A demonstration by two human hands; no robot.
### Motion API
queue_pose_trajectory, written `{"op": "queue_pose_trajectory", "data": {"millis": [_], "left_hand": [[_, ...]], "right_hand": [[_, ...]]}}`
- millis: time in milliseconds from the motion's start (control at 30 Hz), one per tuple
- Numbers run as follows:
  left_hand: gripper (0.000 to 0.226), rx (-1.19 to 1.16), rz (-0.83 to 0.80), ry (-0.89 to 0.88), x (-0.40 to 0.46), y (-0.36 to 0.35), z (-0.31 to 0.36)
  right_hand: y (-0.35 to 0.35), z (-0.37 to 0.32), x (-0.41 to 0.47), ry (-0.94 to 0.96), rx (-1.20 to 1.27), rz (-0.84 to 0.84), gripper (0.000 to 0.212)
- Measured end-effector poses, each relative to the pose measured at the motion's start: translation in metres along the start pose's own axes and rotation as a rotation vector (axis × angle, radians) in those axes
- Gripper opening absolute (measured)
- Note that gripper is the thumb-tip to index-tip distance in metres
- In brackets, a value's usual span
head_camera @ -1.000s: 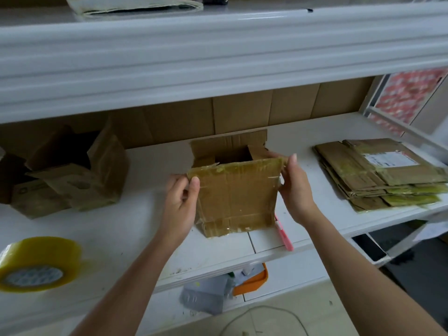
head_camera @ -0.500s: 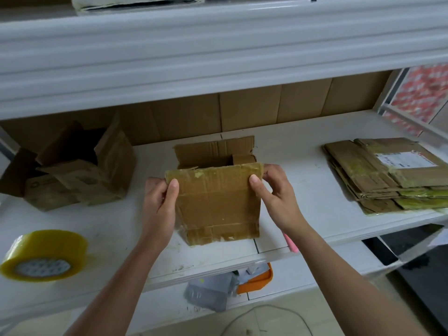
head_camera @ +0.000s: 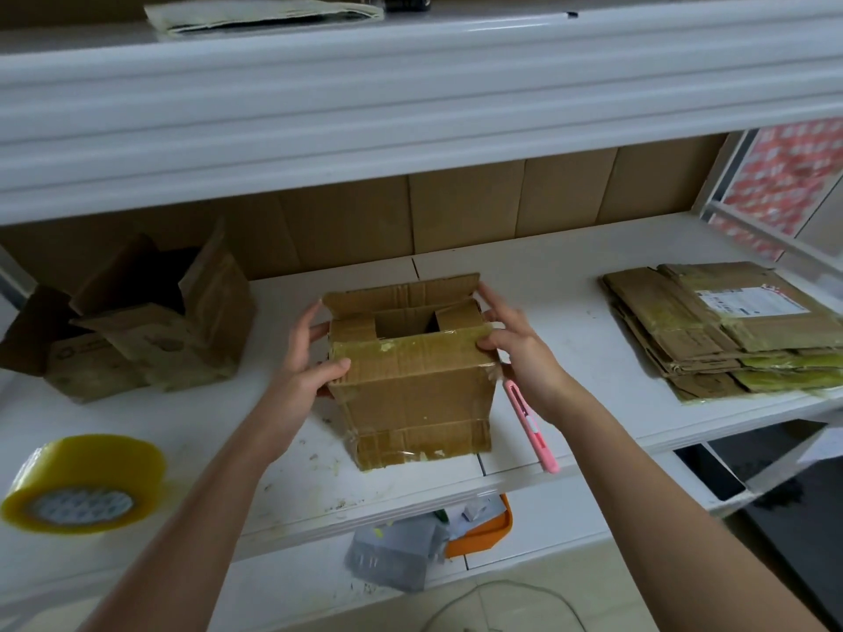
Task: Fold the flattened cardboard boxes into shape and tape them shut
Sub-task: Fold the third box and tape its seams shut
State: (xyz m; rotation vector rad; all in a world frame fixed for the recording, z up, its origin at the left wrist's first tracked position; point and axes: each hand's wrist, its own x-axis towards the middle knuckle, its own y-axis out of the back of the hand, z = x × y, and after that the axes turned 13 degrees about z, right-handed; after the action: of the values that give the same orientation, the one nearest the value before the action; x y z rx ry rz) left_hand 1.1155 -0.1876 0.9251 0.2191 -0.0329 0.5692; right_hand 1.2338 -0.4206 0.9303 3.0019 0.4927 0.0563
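pink cutter (head_camera: 531, 426) on shelf (head_camera: 570, 285) | orange tray (head_camera: 483, 531) below

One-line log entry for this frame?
step: folding top flaps | left hand: grips box | right hand: grips box | top: untaped | tape roll: idle on shelf

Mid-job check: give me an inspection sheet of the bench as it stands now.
Surface: white shelf top, smudged and stained near its front edge.
Job's things: cardboard box upright at centre, top flaps partly folded in, opening showing; stack of flattened boxes at right; tape roll at front left.
Clutter: open box at left; pink utility knife beside the centre box.
Grippers: left hand and right hand grip the box's top corners.
Cables: thin cord on the floor below.
Surroundings: upper shelf overhead; orange tray on the lower shelf.
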Motion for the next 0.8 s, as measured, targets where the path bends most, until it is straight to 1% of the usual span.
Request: {"op": "queue_pose_trajectory", "data": {"millis": [67, 133, 200, 300, 400, 467, 533, 633, 700, 800], "left_hand": [[0.056, 0.024, -0.007, 0.003, 0.0, 0.007, -0.003], [0.043, -0.016, -0.034, 0.068, -0.004, 0.014, -0.009], [0.04, -0.094, -0.059, 0.136, -0.011, 0.018, -0.016], [0.044, -0.096, -0.051, 0.092, -0.019, 0.02, -0.025], [0.042, -0.143, -0.039, 0.032, -0.022, 0.016, -0.032], [0.04, -0.135, -0.014, 0.007, -0.022, 0.012, -0.032], [0.039, -0.098, 0.0, 0.007, -0.021, 0.009, -0.03], [0.038, 0.018, 0.007, 0.007, -0.017, 0.011, -0.021], [0.038, 0.085, 0.002, 0.01, -0.014, 0.015, -0.015], [0.032, 0.137, -0.016, 0.077, -0.009, 0.018, -0.01]], "right_hand": [[-0.003, -0.002, -0.002, -0.036, -0.058, -0.044, 0.056], [-0.006, 0.004, -0.008, -0.048, -0.051, -0.059, 0.039], [-0.008, 0.011, -0.015, -0.013, -0.029, -0.038, 0.034], [-0.009, 0.018, -0.024, 0.046, 0.013, -0.005, 0.032], [-0.012, 0.024, -0.032, 0.079, 0.099, 0.034, 0.039], [-0.017, 0.027, -0.035, 0.096, 0.139, 0.079, 0.039], [-0.022, 0.024, -0.033, 0.098, 0.098, 0.097, 0.037], [-0.023, 0.016, -0.026, 0.079, -0.025, 0.107, 0.037], [-0.02, 0.01, -0.024, 0.041, -0.043, 0.112, 0.036], [-0.016, 0.008, -0.028, -0.02, -0.061, 0.102, 0.035]]}}
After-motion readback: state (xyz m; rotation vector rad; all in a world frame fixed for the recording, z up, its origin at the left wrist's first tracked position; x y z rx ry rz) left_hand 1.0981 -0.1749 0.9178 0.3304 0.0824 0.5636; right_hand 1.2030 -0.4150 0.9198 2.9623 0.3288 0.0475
